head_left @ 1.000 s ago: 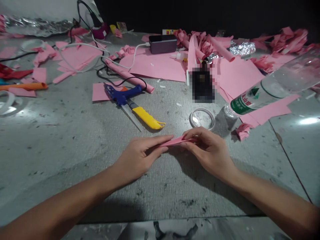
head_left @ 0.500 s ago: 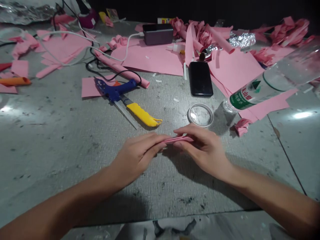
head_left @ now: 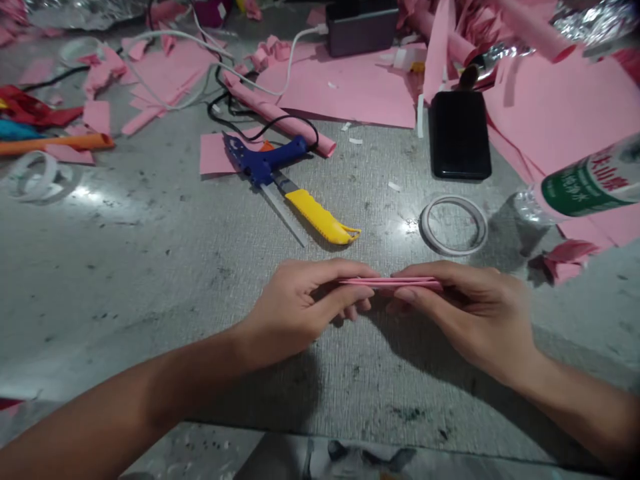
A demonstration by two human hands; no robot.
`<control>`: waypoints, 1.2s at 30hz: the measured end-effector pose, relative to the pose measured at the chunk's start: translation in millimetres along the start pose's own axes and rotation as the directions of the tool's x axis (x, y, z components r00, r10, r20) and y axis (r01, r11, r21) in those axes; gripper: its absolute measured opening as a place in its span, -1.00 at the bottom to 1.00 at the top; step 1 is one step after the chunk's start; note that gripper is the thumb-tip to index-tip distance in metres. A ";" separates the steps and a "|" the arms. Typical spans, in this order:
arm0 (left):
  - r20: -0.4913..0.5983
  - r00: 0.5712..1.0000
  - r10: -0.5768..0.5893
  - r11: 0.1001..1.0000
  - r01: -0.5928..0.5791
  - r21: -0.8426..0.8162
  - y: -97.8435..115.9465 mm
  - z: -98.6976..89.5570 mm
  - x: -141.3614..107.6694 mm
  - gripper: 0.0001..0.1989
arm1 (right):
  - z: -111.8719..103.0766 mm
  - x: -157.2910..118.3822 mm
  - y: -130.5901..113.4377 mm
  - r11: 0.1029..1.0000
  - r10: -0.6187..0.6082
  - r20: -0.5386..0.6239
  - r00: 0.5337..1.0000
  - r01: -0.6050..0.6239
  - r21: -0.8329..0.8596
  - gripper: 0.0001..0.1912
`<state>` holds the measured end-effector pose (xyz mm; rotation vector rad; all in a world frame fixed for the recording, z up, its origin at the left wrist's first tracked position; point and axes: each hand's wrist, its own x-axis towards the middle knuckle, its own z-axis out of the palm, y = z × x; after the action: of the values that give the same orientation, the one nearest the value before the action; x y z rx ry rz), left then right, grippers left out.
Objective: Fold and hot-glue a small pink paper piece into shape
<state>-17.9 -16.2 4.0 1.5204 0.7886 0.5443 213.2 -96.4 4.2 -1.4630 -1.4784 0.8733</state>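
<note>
Between my two hands is a flat, layered piece of folded pink paper (head_left: 387, 283), seen nearly edge-on above the grey table. My left hand (head_left: 307, 297) pinches its left end, thumb below and fingers on top. At the right end my right hand (head_left: 473, 310) grips it the same way. Beyond the hands lies a yellow-handled knife (head_left: 323, 217), its blade partly under a blue glue gun (head_left: 265, 162). A roll of tape (head_left: 454, 225) rests flat just past my right hand.
A black phone-like slab (head_left: 461, 135) and a tilted water bottle (head_left: 590, 177) are on the right. Pink paper sheets (head_left: 350, 87), a rolled pink tube (head_left: 285, 117), a dark box (head_left: 361, 30) and a white cable (head_left: 293, 60) spread across the back. Another tape roll (head_left: 33, 177) stands left.
The view has shifted left and down, so the table things appear further right. Both hands still hold the folded paper, which now shows more of its layered edge and lies more level.
</note>
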 end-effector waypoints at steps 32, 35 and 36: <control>0.222 0.930 0.292 0.626 -0.361 0.691 0.3 -0.3 -0.3 -0.68 | 6.4 1.4 -0.4 0.992 -0.113 0.025 0.993 0.111 0.052 -0.96; 0.258 0.908 0.331 0.540 -0.407 0.737 -1.9 0.2 -0.1 -0.65 | 8.2 2.8 -0.1 0.989 -0.115 0.026 0.993 0.112 0.097 -0.95; 0.268 0.900 0.344 0.513 -0.419 0.749 -3.0 0.1 0.2 -0.62 | 8.5 3.2 0.0 0.988 -0.117 0.029 0.993 0.114 0.105 -0.95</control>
<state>-18.2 -16.1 1.0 2.6001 0.6423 0.4529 205.6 -92.5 1.2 -1.2795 -1.5056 0.8945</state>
